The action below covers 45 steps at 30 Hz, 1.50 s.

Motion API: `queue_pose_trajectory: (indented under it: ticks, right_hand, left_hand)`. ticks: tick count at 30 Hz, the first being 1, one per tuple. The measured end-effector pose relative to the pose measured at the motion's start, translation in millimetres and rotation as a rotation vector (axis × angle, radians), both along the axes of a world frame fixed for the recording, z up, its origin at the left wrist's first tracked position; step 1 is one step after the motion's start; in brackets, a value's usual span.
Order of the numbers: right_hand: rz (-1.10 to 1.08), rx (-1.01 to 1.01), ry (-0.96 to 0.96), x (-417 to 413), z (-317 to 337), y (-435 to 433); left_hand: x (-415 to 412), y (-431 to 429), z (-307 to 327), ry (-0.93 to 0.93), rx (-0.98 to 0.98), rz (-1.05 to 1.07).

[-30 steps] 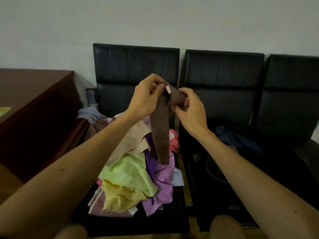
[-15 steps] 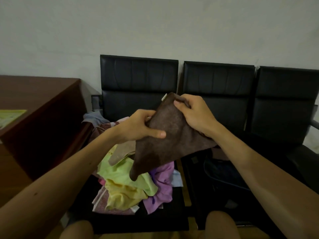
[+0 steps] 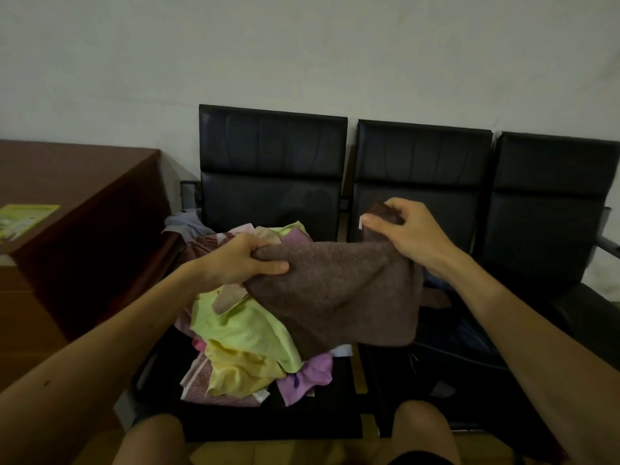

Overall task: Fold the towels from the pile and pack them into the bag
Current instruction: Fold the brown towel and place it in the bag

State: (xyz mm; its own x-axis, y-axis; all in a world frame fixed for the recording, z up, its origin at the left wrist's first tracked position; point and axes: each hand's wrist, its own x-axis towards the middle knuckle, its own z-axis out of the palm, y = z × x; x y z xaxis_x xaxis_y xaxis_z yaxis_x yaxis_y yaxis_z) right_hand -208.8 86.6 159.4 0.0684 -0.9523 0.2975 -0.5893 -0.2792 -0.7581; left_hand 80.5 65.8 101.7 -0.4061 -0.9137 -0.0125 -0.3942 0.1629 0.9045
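I see the brown towel [image 3: 335,297], a narrow hanging strip a second ago, now spread wide above the pile [image 3: 248,340]; I judge folding can start. My left hand [image 3: 241,263] grips its left edge, fingers curled; my right hand [image 3: 406,229] pinches the raised corner by the tag.

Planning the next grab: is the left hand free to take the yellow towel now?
Probably not yet: the left hand grips the brown towel, though the yellow towel lies uncovered nearby.
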Motion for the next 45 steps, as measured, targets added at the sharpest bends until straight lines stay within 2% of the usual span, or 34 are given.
queue_pose_trajectory:
  ticks: [2,5,8,11,14,16,18,21,25,29,37,45]
  right_hand:
    - [0.007,-0.022,-0.036,-2.3,-9.7,4.0]
    - [-0.097,-0.090,-0.239,-14.9,-17.1,5.5]
    - [-0.177,-0.083,-0.398,-28.7,-32.2,8.8]
    - [-0.163,-0.043,-0.413,-32.9,-56.9,14.3]
    - [-0.143,-0.002,-0.376,-34.9,-78.0,21.2]
    - [-0.127,0.008,-0.341,-36.7,-89.7,26.0]
    - [-0.123,0.022,-0.336,-36.0,-98.9,32.3]
    - [-0.156,0.048,-0.420,-29.6,-113.4,39.9]
    - [-0.217,0.096,-0.492,-19.0,-134.5,47.6]
    - [-0.220,0.130,-0.520,-10.8,-151.7,57.5]
    - [-0.194,0.112,-0.522,14.1,-162.3,76.4]
    - [-0.095,0.087,-0.477,49.2,-175.5,80.6]
  left_hand:
    - [3.6,-2.1,3.9,0.010,-0.015,0.028]
    - [15.9,-3.6,6.8,-0.001,0.025,0.029]
    - [30.1,1.8,2.8,0.209,0.146,0.025]
    - [32.6,7.5,-7.0,0.419,0.204,0.120]
    - [21.1,16.4,-23.7,0.499,0.190,0.294]
    - [17.8,22.0,-39.9,0.488,0.083,0.382]
    - [18.7,24.9,-56.3,0.370,-0.096,0.451]
    - [16.6,29.5,-73.0,0.258,-0.289,0.515]
    - [8.5,35.9,-84.4,0.318,-0.257,0.631]
    - [3.0,45.9,-92.9,0.334,-0.199,0.652]
    - [-30.9,70.0,-106.5,0.352,-0.123,0.590]
    - [-75.8,86.6,-108.0,0.277,-0.184,0.440]
